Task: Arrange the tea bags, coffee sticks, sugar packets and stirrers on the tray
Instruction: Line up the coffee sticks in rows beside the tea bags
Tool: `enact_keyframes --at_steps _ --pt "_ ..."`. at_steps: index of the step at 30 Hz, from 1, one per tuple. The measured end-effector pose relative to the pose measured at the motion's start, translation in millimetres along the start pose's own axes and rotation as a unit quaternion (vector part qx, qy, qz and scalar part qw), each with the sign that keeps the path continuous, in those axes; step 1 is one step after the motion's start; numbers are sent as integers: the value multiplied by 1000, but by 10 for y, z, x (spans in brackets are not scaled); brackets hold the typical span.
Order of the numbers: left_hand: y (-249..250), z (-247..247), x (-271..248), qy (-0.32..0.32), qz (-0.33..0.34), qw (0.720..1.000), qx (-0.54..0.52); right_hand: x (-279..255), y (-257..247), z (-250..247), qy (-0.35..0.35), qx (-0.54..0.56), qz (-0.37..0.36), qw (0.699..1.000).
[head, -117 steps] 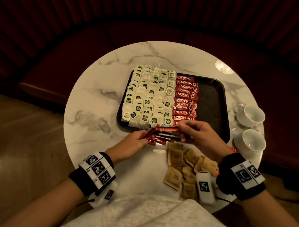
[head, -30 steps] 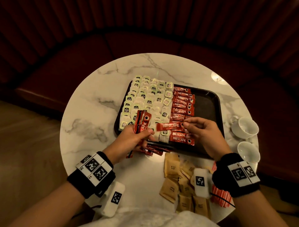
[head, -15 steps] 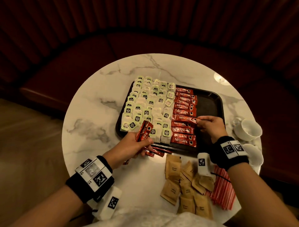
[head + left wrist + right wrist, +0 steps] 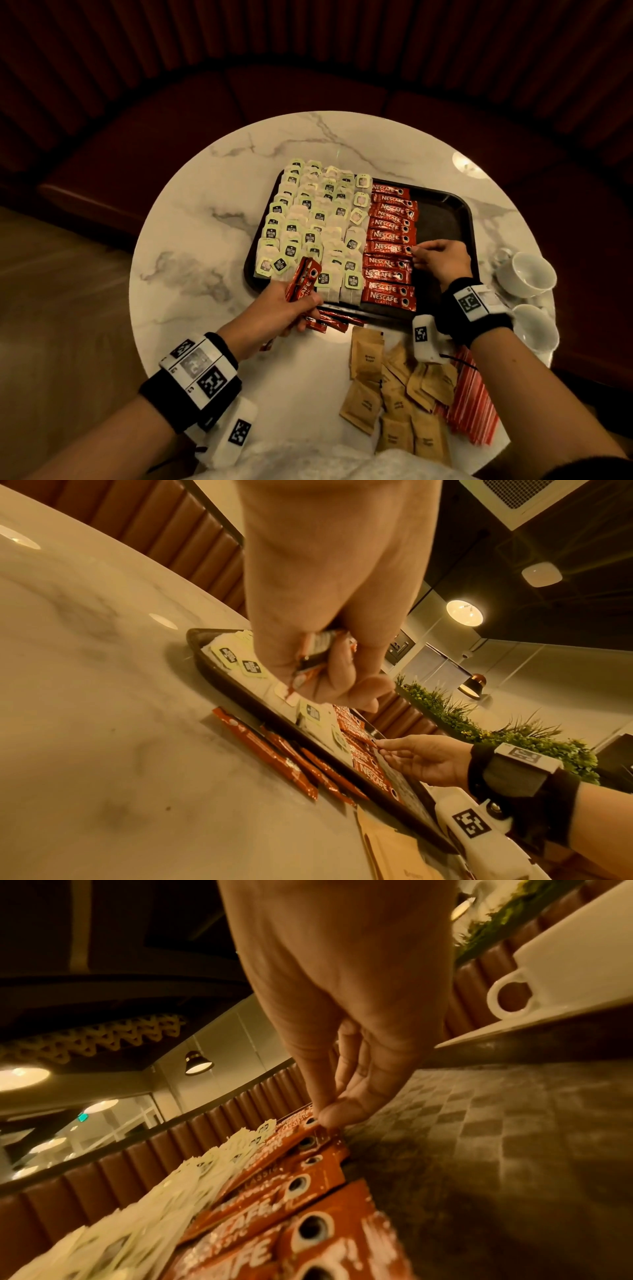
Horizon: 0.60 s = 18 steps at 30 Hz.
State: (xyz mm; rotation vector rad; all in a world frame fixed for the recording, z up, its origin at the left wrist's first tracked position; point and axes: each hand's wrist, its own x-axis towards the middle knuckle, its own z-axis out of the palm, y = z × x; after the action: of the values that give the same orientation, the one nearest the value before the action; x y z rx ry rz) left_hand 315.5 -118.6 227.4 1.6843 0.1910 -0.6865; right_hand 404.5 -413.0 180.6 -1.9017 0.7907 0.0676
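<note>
Seen from my head camera, my left hand [image 4: 284, 313] grips a small bundle of red coffee sticks [image 4: 304, 280] at the near left corner of the black tray [image 4: 455, 212], while my right hand [image 4: 442, 257] reaches in from the right, its fingertips [image 4: 415, 251] on the end of one stick in the red column [image 4: 390, 246] laid down the tray's middle. Rows of tea bags [image 4: 308, 222] fill the tray's left half; loose sticks [image 4: 334, 322] lie on the marble table [image 4: 205, 240] just in front of the tray, brown sugar packets [image 4: 394, 394] and red stirrers [image 4: 471, 407] nearer me, two white cups [image 4: 525, 275] to the right. From my left wrist, my fingers [image 4: 339, 669] are curled tight round the bundle above the tea bags [image 4: 251, 668], with spare sticks [image 4: 274, 756] on the marble beside the tray's rim [image 4: 240, 693]. From my right wrist, thumb and forefinger [image 4: 329, 1110] are together, pinching the end of a stick [image 4: 308, 1134] lying in the column, the tray's textured floor [image 4: 496, 1137] to its right.
</note>
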Motion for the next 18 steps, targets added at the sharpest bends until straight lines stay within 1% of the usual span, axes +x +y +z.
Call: enact_keyframes --at_steps 4,10,12,14,15,16,18 --pt "-16 2 -10 -5 2 1000 9 18 5 17 -1 0 10 1000" --pt "-19 -32 -15 -11 8 1000 20 4 -5 -8 7 -18 -1 1000" --pt "3 -25 -17 -12 5 1000 5 -15 -28 -39 16 -24 -12 1000" --pt "35 -8 -12 -15 -2 1000 -18 -90 -81 -78 17 -21 -40 999" --pt "54 2 -10 -18 -6 999 -31 -169 -123 -94 5 -11 -59 998" --pt "72 13 -8 -24 -10 999 -45 -287 -181 -106 -21 4 -76 997" --pt "110 43 -5 -52 -10 996 -78 -581 -320 -103 -112 18 -112 987"
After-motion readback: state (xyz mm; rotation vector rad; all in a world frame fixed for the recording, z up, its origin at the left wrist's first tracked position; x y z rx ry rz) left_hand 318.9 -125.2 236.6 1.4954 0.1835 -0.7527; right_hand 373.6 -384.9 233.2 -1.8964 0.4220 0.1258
